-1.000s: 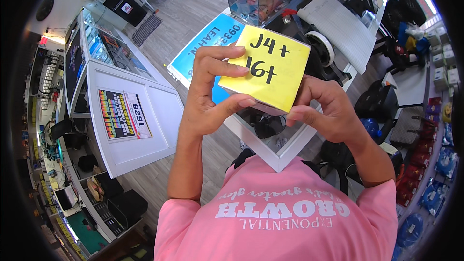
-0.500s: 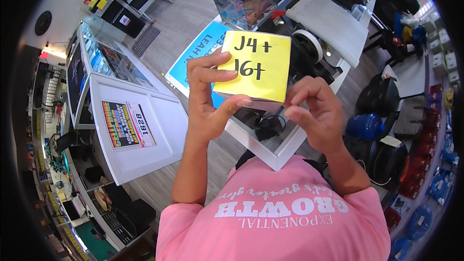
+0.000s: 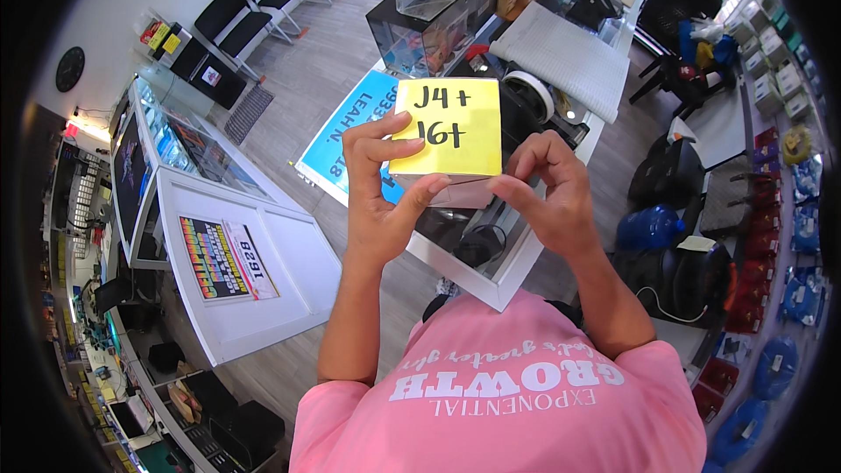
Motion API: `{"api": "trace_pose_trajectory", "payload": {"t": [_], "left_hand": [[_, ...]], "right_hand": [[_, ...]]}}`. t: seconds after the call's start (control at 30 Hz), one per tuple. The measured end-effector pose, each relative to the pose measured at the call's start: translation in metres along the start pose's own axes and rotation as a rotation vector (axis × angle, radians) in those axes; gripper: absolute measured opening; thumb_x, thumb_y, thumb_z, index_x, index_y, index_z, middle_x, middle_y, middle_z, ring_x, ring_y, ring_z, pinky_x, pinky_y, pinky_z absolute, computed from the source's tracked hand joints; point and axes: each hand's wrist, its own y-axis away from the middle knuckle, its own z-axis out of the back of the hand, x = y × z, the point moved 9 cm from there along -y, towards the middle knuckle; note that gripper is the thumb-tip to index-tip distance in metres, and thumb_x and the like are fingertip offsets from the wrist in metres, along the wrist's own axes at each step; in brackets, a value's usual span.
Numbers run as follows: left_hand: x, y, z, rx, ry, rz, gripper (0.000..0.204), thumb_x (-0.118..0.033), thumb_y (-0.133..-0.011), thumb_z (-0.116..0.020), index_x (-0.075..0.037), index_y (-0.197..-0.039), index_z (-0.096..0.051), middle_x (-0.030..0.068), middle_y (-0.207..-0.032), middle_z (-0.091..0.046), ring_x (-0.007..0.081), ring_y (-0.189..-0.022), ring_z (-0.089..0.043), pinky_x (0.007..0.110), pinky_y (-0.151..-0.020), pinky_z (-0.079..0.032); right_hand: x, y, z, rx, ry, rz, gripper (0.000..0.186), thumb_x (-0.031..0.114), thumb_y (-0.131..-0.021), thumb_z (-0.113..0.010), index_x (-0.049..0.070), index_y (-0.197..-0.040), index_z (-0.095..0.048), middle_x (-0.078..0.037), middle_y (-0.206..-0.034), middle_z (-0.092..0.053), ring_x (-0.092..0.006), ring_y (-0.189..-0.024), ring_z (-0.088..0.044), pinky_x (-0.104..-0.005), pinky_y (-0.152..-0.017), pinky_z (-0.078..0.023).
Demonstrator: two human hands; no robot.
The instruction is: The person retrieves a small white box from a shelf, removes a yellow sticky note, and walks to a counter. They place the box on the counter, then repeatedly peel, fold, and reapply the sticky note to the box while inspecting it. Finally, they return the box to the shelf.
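Note:
My left hand is closed on a small box with a yellow top bearing dark handwriting, gripping it from the left. My right hand has its fingers curled and slightly apart at the box's lower right corner, the thumb tip at its edge; I cannot tell whether it touches. Beneath the box are a light blue sign and a white-framed glass counter top, with dark objects and a white ring behind the box.
A white cabinet with a poster stands left. Beyond are black chairs and a floor mat. A clear case and gridded sheet sit ahead. A blue jug, black bags and shelves of packages are right.
The box has shifted left and looks smaller, still in my left hand. My right hand let go of the box's corner, drew slightly away, and now hovers at that corner again with fingers curled.

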Motion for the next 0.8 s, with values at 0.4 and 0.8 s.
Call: {"api": "trace_pose_trajectory", "payload": {"t": [0.4,0.8], "left_hand": [[0.013,-0.016,0.003,0.145,0.114,0.004,0.033,-0.022,-0.09,-0.076,-0.01,-0.119,-0.065,0.0137,-0.142,-0.054,0.0312,-0.14,-0.044,0.045,-0.114,-0.036],[-0.008,0.017,-0.028,-0.232,-0.059,0.316,0.134,-0.035,-0.064,-0.098,-0.008,-0.162,-0.009,0.0192,-0.157,-0.026,0.033,-0.145,-0.034,0.049,-0.12,-0.027]], "right_hand": [[-0.014,0.02,0.035,-0.079,0.161,-0.124,0.032,0.03,-0.087,-0.082,0.004,-0.097,-0.066,-0.002,-0.085,-0.067,-0.0112,-0.079,-0.06,-0.029,-0.076,-0.05],[-0.057,0.012,0.11,-0.133,0.531,-0.099,0.071,0.033,-0.084,-0.085,0.006,-0.142,-0.053,-0.011,-0.125,-0.064,-0.0222,-0.107,-0.062,-0.0369,-0.096,-0.049]]}}
